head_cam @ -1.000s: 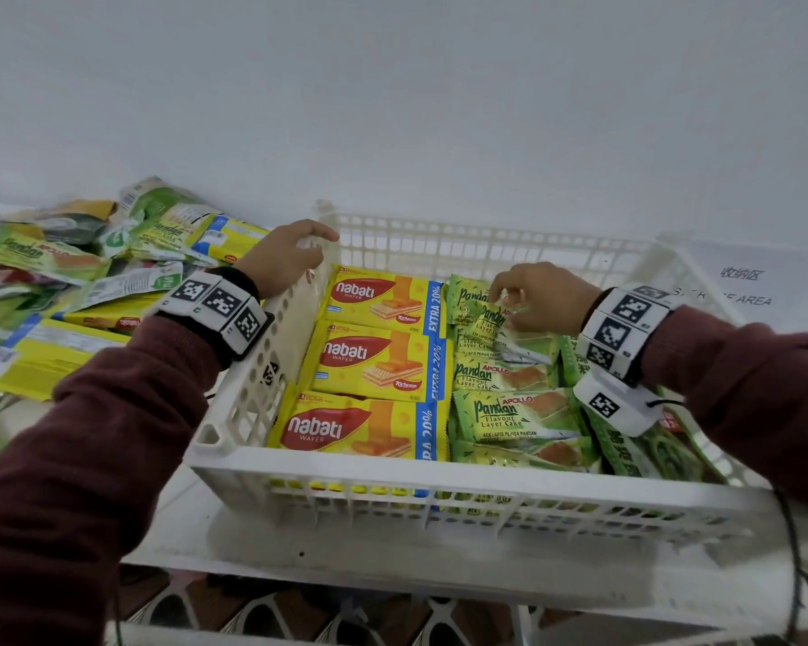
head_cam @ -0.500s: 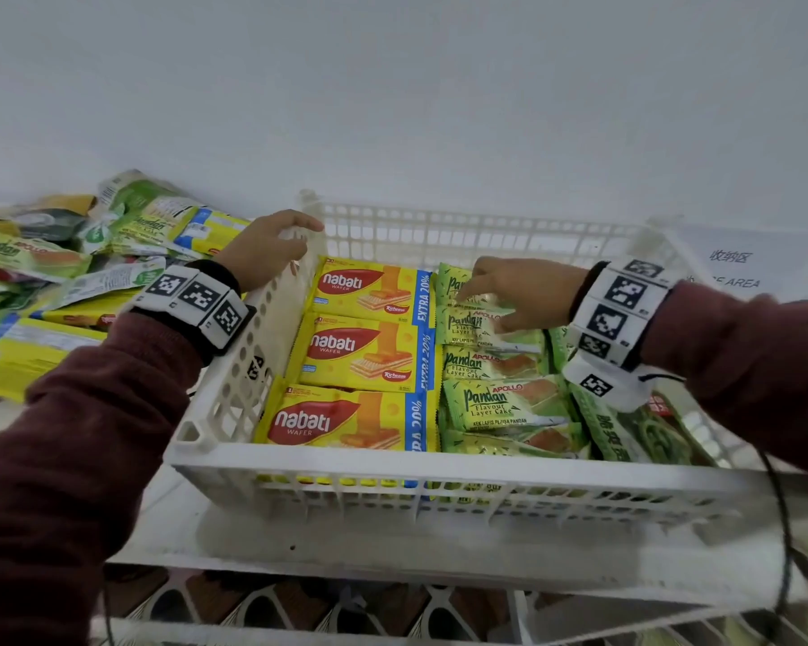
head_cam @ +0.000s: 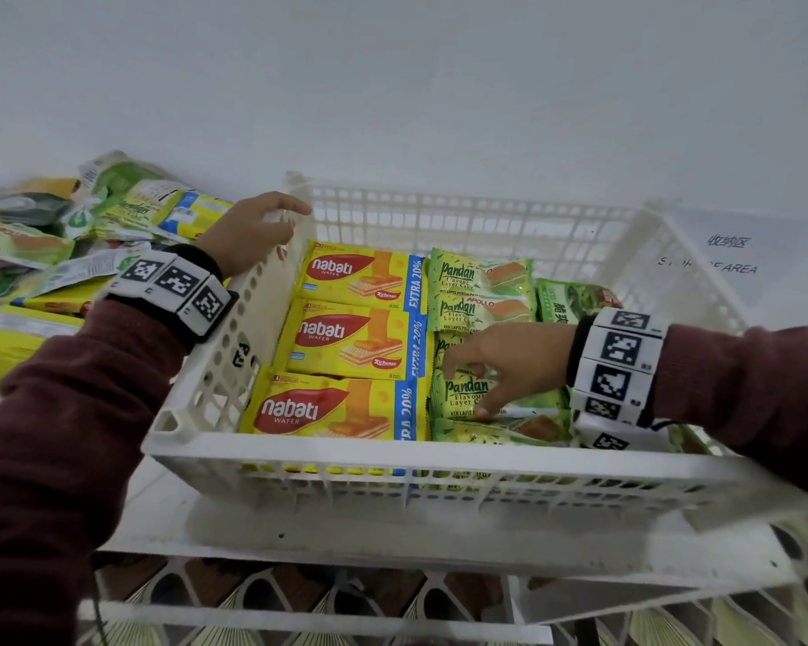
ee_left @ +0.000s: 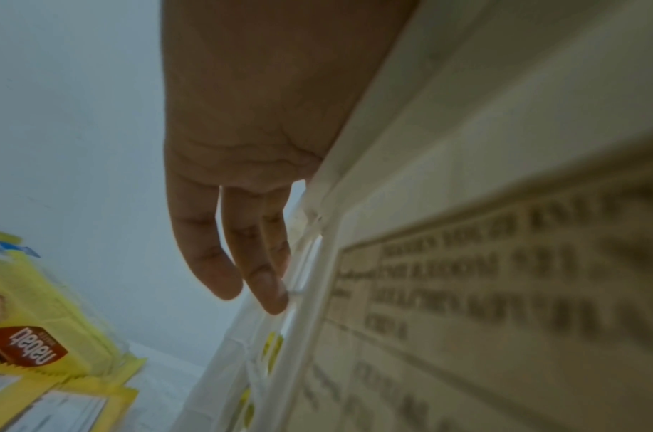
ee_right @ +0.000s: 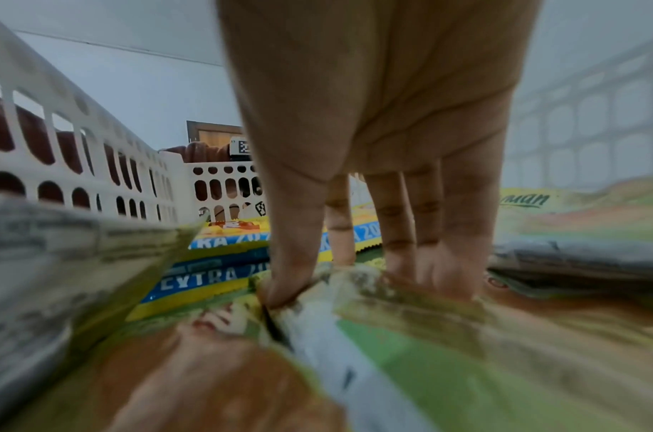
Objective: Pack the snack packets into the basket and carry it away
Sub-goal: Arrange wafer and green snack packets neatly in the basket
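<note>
A white plastic basket (head_cam: 393, 454) stands on a shelf. Yellow nabati wafer packets (head_cam: 360, 277) fill its left column and green pandan cake packets (head_cam: 476, 282) its middle column. My right hand (head_cam: 495, 380) is inside the basket and grips a near pandan cake packet (head_cam: 458, 398), fingers at its far edge and thumb at its near edge. In the right wrist view the thumb and fingers (ee_right: 291, 263) dig into that crinkled packet (ee_right: 391, 321). My left hand (head_cam: 276, 226) rests on the basket's left rim, its fingers (ee_left: 206, 248) straight beside the wall (ee_left: 317, 263), holding nothing.
Several loose snack packets (head_cam: 66, 254) lie piled on the shelf left of the basket. Dark green packets (head_cam: 574, 298) sit in the basket's right column. A "storage area" label (head_cam: 719, 258) marks the shelf at the right. A plain wall stands close behind.
My right hand has moved from the far end of the pandan column toward me and now grips a nearer packet. My left hand has stayed on the left rim.
</note>
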Demonstrator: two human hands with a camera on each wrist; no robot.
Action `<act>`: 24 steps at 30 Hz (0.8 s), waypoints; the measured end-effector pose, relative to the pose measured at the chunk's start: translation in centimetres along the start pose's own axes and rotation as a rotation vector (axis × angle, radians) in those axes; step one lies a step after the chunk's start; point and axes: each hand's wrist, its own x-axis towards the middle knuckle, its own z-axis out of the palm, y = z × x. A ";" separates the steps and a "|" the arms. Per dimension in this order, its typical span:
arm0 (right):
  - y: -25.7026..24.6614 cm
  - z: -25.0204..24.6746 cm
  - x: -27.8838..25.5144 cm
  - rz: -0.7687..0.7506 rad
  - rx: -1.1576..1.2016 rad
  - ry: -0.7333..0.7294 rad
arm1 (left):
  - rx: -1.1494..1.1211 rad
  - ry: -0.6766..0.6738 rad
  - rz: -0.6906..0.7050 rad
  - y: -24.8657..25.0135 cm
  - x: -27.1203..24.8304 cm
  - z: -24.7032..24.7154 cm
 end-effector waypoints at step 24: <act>-0.5 -8.4 -2.6 -0.083 -0.257 -0.074 | 0.107 -0.003 -0.020 2.1 -2.2 -1.9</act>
